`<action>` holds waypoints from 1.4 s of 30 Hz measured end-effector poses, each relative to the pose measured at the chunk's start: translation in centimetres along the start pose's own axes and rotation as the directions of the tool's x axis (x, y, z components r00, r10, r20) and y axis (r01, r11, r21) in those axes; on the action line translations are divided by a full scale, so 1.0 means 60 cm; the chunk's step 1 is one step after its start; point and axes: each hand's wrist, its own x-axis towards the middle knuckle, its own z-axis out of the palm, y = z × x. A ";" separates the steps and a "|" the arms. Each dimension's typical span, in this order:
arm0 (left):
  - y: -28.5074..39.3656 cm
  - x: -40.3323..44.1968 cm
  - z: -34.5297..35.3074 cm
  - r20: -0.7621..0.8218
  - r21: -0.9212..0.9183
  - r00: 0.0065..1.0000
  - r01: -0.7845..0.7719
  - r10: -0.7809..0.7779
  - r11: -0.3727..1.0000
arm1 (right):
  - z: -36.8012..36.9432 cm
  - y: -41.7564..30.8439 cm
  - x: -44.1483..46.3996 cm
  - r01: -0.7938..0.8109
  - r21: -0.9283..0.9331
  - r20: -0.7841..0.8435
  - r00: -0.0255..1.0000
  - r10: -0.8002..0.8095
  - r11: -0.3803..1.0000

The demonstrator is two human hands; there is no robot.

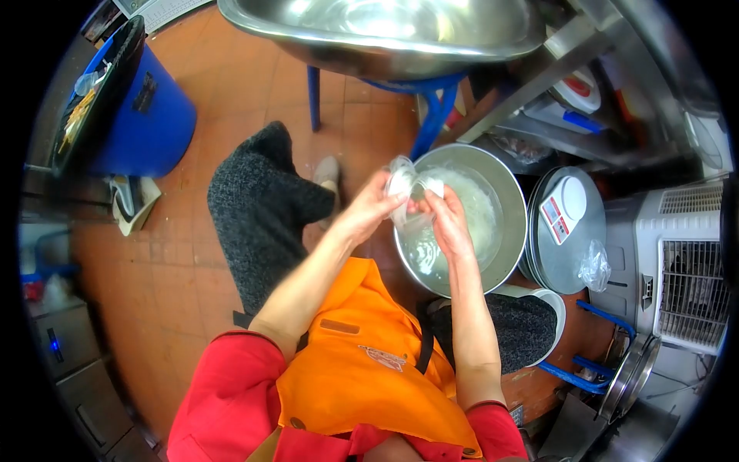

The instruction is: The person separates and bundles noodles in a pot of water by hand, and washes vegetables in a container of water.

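Note:
My left hand is closed on a translucent, whitish loop of soft strands, just over the left rim of a large metal pot. My right hand pinches the other side of the same strands, with a white bit showing at its fingertips. Whether they are noodles or some other stringy material, I cannot tell. Below the right hand, the pot holds cloudy water with a pale mass in it.
A wide steel basin rests on a blue stool ahead. Right of the pot, a white and red kitchen scale lies on round grey lids, near an air cooler. A blue bin stands at left on the tiled floor.

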 end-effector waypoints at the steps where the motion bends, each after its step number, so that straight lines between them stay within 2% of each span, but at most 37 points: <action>1: -0.001 0.000 0.000 -0.010 0.018 1.000 -0.015 0.016 1.000 | 0.002 -0.005 -0.002 -0.013 -0.069 0.005 1.000 0.014 0.998; 3: -0.004 0.004 -0.013 0.002 0.048 0.999 -0.034 0.034 0.998 | 0.001 -0.013 -0.005 -0.039 -0.205 0.014 0.999 0.043 0.978; 4: -0.005 0.006 -0.023 0.010 0.064 0.999 -0.044 0.043 0.997 | -0.007 -0.017 -0.005 -0.070 -0.214 -0.023 0.997 0.067 0.974; 6: 0.001 0.010 -0.043 -0.055 -0.062 0.995 -0.089 0.086 0.994 | -0.042 -0.033 -0.009 -0.133 -0.228 -0.107 0.988 0.111 0.965; 8: 0.007 0.018 -0.071 -0.183 -0.187 0.982 -0.091 0.056 0.978 | -0.101 -0.063 -0.019 -0.101 -0.032 -0.133 0.986 0.096 0.994; 10: -0.003 0.026 -0.122 -0.138 -0.367 0.988 -0.123 0.077 0.922 | -0.171 -0.103 -0.043 -0.087 0.009 -0.242 0.966 0.086 0.996; 12: -0.018 0.038 -0.163 -0.232 -0.509 0.972 -0.148 0.031 0.848 | -0.244 -0.148 -0.074 -0.067 0.040 -0.345 0.935 0.077 0.997; 16: -0.022 0.047 -0.205 -0.291 -0.528 0.956 -0.133 -0.031 0.839 | -0.399 -0.208 -0.144 0.058 0.132 -0.492 0.871 0.015 0.990; 20: -0.045 0.053 -0.218 -0.403 -0.294 0.915 -0.095 -0.033 0.951 | -0.446 -0.289 -0.199 0.154 0.060 -0.569 0.817 -0.093 0.986; 22: -0.055 0.054 -0.201 -0.420 -0.192 0.904 0.003 -0.085 0.981 | -0.419 -0.330 -0.212 0.179 -0.005 -0.556 0.817 -0.152 0.984; 23: -0.061 0.052 -0.191 -0.428 -0.140 0.898 0.051 -0.106 0.989 | -0.407 -0.348 -0.216 0.191 -0.034 -0.522 0.834 -0.181 0.981; 26: -0.074 0.044 -0.182 -0.486 0.244 0.862 0.290 -0.141 0.925 | -0.357 -0.397 -0.224 0.235 -0.088 -0.366 0.896 -0.251 0.968; 27: -0.077 0.042 -0.177 -0.452 0.487 0.892 0.226 0.022 0.844 | -0.336 -0.411 -0.226 0.245 -0.088 -0.320 0.911 -0.260 0.966; 28: -0.078 0.040 -0.172 -0.374 0.697 0.911 0.152 0.175 0.701 | -0.315 -0.423 -0.226 0.254 -0.087 -0.273 0.924 -0.269 0.963; 30: -0.072 0.043 -0.162 -0.111 0.962 0.905 -0.007 0.412 0.274 | -0.281 -0.438 -0.225 0.265 -0.118 -0.200 0.938 -0.285 0.957; 31: -0.028 0.037 -0.093 -0.134 0.924 0.945 0.010 0.298 0.383 | -0.269 -0.439 -0.222 0.268 -0.131 -0.165 0.943 -0.288 0.954; 33: 0.035 0.033 0.044 0.183 0.778 0.962 -0.268 0.202 0.568 | -0.254 -0.433 -0.210 0.196 -0.167 -0.133 0.967 -0.219 0.966; 34: 0.074 0.021 0.133 0.357 0.755 0.906 -0.423 0.226 0.501 | -0.244 -0.428 -0.203 0.156 -0.190 -0.114 0.977 -0.179 0.969; 35: 0.094 0.027 0.194 0.561 0.676 0.788 -0.613 0.253 0.410 | -0.221 -0.420 -0.194 0.110 -0.302 -0.164 0.972 -0.166 0.947; 36: 0.111 0.034 0.256 0.683 0.621 0.689 -0.723 0.242 0.302 | -0.203 -0.415 -0.186 0.051 -0.412 -0.133 0.984 -0.115 0.910; 37: 0.121 0.043 0.309 0.775 0.519 0.588 -0.801 0.232 0.299 | -0.193 -0.407 -0.178 0.010 -0.416 -0.092 0.994 -0.053 0.909; 38: 0.121 0.055 0.352 0.853 0.415 0.466 -0.879 0.235 0.234 | -0.185 -0.398 -0.172 -0.030 -0.422 -0.051 0.999 0.009 0.906; 40: 0.088 0.111 0.404 0.926 0.331 0.357 -0.925 0.121 0.188 | -0.167 -0.386 -0.161 -0.016 -0.503 -0.032 0.999 0.000 0.864; 41: 0.087 0.120 0.419 0.900 0.429 0.435 -0.872 -0.028 0.236 | -0.136 -0.383 -0.168 0.069 -0.507 -0.048 0.993 -0.109 0.859; 42: 0.089 0.122 0.429 0.849 0.527 0.496 -0.807 -0.180 0.264 | -0.144 -0.382 -0.169 0.077 -0.520 0.005 0.996 -0.087 0.851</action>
